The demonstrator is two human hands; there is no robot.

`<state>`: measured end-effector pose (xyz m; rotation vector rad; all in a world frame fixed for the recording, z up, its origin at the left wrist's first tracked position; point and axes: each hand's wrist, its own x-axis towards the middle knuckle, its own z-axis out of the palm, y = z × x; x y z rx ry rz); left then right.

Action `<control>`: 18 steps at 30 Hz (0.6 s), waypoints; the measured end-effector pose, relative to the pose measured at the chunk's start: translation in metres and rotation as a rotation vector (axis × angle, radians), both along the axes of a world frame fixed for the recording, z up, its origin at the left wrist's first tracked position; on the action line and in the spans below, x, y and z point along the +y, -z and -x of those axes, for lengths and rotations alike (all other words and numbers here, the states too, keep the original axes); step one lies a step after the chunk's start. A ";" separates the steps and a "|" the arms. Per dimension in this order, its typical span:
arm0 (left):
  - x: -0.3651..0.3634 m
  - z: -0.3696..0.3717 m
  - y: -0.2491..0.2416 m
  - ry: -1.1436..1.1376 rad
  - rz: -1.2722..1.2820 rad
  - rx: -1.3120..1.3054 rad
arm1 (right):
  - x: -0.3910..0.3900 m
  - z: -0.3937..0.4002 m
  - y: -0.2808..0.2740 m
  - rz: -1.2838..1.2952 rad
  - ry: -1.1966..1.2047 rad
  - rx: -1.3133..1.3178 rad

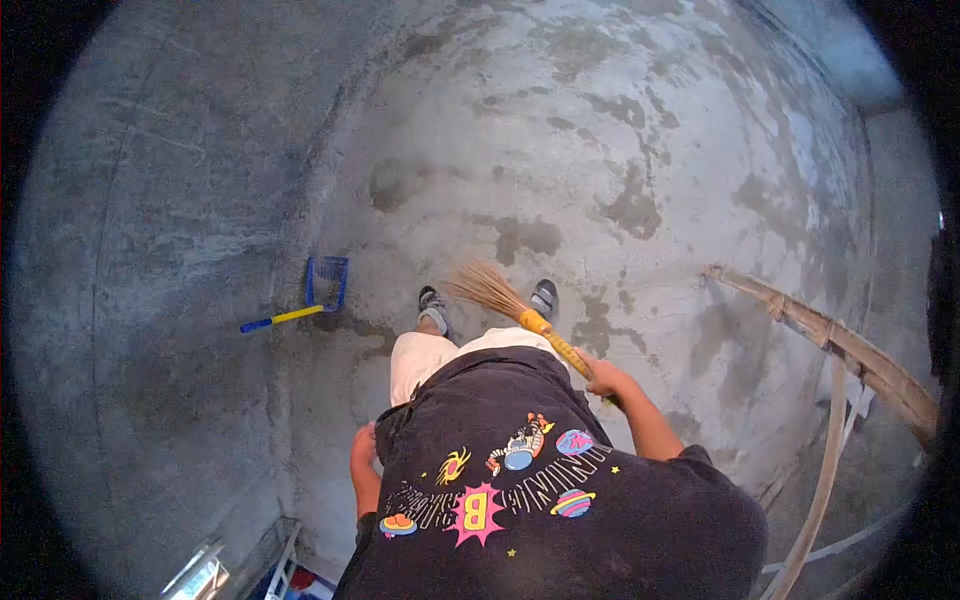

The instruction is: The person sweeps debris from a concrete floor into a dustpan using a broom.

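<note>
My right hand is closed around the yellow handle of a straw broom. The broom slants across the front of my body, and its bristles fan out over the floor between my two shoes. My left hand hangs beside my hip against the dark shirt, its fingers too hidden to make out. Off to the left, a blue dustpan with a yellow and blue handle rests near the foot of the wall, apart from both hands.
Grey concrete floor with dark patches spreads ahead of me. On the right, a rough wooden beam juts in, with a thinner post below it. A bare wall rises at left. Some white bars show at lower left.
</note>
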<state>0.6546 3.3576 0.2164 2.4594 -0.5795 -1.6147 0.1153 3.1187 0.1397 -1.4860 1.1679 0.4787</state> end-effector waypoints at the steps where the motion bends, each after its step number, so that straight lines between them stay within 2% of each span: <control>1: 0.016 -0.015 0.024 -0.009 0.003 0.003 | -0.009 0.012 -0.005 0.012 -0.055 0.034; 3: 0.038 -0.032 0.055 -0.643 -0.001 0.110 | -0.025 0.035 -0.017 -0.008 0.009 0.078; 5: 0.045 -0.034 0.066 -0.671 0.020 0.128 | -0.039 0.058 -0.033 -0.022 0.079 0.116; 7: 0.040 -0.029 0.063 -0.707 0.045 0.141 | -0.055 0.083 -0.047 -0.074 0.404 0.071; 8: 0.036 -0.019 0.052 -0.690 0.043 0.097 | -0.062 0.100 -0.033 -0.065 0.399 0.067; 10: 0.034 -0.007 0.041 -0.671 0.036 0.050 | -0.063 0.135 0.004 0.159 0.592 -0.033; 11: 0.032 -0.002 0.041 -0.596 0.079 0.046 | -0.073 0.142 0.007 0.165 0.590 -0.036; 13: 0.045 0.009 0.034 -0.461 0.153 0.025 | -0.102 0.151 0.019 0.102 0.909 0.079; 15: 0.059 0.031 0.028 -0.348 0.230 -0.007 | -0.128 0.149 0.042 0.163 0.928 0.066; 16: 0.165 0.072 -0.030 -0.376 0.242 -0.020 | -0.145 0.145 0.050 0.147 1.028 0.043; 17: 0.129 0.092 -0.060 -0.395 0.250 -0.057 | -0.161 0.138 0.060 0.126 1.121 0.017; 18: -0.003 0.118 -0.091 -0.412 0.249 -0.096 | -0.170 0.140 0.084 0.130 1.094 0.061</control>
